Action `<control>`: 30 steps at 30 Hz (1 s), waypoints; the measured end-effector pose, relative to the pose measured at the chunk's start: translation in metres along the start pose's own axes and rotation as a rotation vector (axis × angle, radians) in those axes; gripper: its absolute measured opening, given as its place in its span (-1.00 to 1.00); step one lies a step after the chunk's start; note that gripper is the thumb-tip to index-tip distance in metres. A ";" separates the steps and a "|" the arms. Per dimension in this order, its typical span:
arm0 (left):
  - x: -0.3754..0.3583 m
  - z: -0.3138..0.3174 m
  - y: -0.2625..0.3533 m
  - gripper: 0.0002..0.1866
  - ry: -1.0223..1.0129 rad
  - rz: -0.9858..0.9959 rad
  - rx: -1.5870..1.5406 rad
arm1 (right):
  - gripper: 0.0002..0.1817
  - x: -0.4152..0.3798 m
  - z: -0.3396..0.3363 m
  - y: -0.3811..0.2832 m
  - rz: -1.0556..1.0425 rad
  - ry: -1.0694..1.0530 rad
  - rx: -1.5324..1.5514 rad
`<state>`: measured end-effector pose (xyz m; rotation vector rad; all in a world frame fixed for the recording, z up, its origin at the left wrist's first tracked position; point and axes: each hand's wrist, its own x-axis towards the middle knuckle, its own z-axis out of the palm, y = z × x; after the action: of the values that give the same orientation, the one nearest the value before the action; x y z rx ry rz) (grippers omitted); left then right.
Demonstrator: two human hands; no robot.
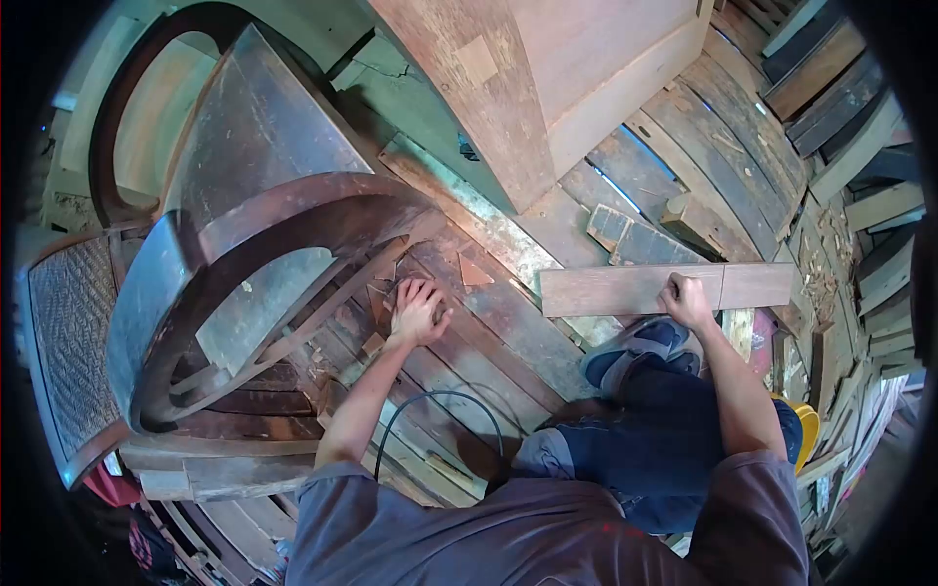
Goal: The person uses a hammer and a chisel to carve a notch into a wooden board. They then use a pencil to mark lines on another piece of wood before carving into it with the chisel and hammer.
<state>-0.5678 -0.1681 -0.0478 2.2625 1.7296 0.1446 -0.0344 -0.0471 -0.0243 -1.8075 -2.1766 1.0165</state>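
Observation:
My right hand point(686, 300) is closed on a long flat wooden board point(596, 291), with its fist near a line that crosses the board towards the right end. The board lies over scrap wood, just beyond my shoes. My left hand point(418, 311) is reached out to the left over the plank floor, its fingers curled round something dark that the hand mostly hides. Small triangular wood offcuts point(476, 272) lie close to it. Left of that hand stands a large curved wooden frame point(313, 200).
A big wooden panel piece point(479, 88) stands ahead. Short wood blocks point(650, 237) lie beyond the board. A dark cable point(437, 393) loops on the floor before me. Stacked curved timber point(884, 205) lines the right side. A woven panel point(73, 342) is at far left.

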 end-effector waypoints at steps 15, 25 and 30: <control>0.001 0.000 0.001 -0.71 0.037 0.014 -0.019 | -0.74 -0.007 -0.007 0.005 0.081 -0.063 -0.063; -0.005 0.003 -0.002 -0.69 0.059 0.129 0.050 | -0.71 -0.025 -0.102 -0.094 0.010 -0.043 -0.244; -0.005 0.002 -0.005 -0.59 -0.093 0.119 0.091 | -0.74 -0.185 -0.188 -0.178 -0.162 0.466 -0.028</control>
<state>-0.5730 -0.1717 -0.0510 2.3977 1.5859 -0.0148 -0.0362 -0.1489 0.2773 -1.6400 -2.0068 0.4716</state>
